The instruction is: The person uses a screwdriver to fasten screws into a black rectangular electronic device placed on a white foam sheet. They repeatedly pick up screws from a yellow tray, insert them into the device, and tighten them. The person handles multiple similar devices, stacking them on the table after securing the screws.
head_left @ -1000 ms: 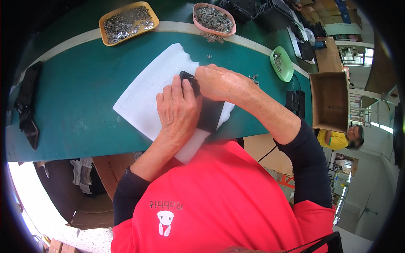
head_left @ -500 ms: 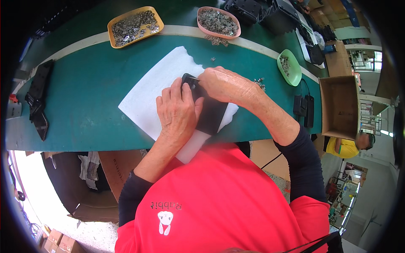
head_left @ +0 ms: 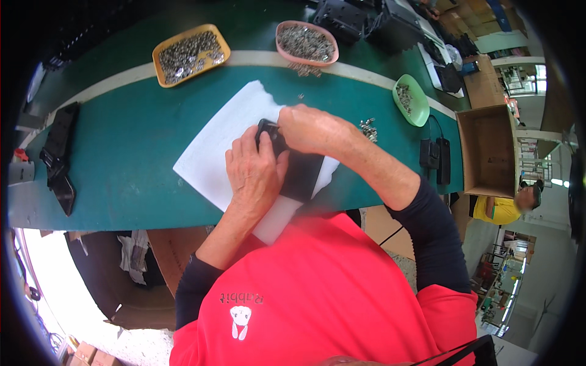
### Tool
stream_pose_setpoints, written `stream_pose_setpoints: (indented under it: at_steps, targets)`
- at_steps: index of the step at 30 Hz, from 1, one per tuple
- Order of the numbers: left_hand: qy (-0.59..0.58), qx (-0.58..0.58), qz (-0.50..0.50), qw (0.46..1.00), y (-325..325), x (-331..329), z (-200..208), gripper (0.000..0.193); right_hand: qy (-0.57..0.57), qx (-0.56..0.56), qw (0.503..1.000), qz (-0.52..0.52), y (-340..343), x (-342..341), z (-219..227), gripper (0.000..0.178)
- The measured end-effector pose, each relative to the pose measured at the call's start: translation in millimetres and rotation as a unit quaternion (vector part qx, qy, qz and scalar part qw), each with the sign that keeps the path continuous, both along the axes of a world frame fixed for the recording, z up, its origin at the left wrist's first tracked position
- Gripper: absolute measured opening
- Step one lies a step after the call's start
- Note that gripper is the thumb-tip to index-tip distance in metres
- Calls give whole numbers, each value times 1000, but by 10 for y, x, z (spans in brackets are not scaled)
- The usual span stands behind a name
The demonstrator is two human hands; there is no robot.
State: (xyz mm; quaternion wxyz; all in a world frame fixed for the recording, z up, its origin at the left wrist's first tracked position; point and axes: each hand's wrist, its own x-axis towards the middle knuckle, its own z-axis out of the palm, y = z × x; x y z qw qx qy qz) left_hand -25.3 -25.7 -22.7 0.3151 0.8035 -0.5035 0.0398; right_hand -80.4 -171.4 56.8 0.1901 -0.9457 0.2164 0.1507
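Observation:
A flat black rectangular part lies slanted on a white foam sheet on the green table. My left hand holds its left side, fingertips on the far end and thumb along its face. Over the same far end, my right hand is closed in a pinch. A thin light sliver shows at its fingertips, but what it holds is too small and covered to name. The part's upper right area is hidden under my right hand.
A yellow tray, a pink tray and a green tray contain small metal pieces. Loose metal pieces lie right of my hand. A black bracket is far left; black adapters and a cardboard box stand right.
The whole view has shifted slightly, with the table and trays lower in the picture. Both hands stay at the black part's far end; no clear change in grip shows.

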Motion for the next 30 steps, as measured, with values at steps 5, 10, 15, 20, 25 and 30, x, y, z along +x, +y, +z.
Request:
stream_pose_setpoints:
  at_steps: [5, 10, 15, 20, 25, 30]
  targets:
    - [54, -34, 2, 998, 37, 58, -20, 36, -66, 71, 995, -30, -53, -314, -34, 22]
    - [82, -28, -11, 996, 21, 127, -44, 26, -168, 135, 962, -167, -478, -608, -258, 24]
    - [129, -15, -72, 989, 6, 363, 112, 28, -237, 62, 953, -177, -629, -511, -422, 18]
    - [71, 165, -255, 950, -203, 859, 728, 35, -318, -33, 945, -64, -706, -304, -619, 16]
    - [-31, 325, -370, 870, -642, 946, 964, 19, -245, -45, 968, -37, -741, -220, -640, 13]
    - [-191, 342, -416, 821, -782, 504, 910, 9, -240, -33, 968, -63, -798, -192, -675, 11]
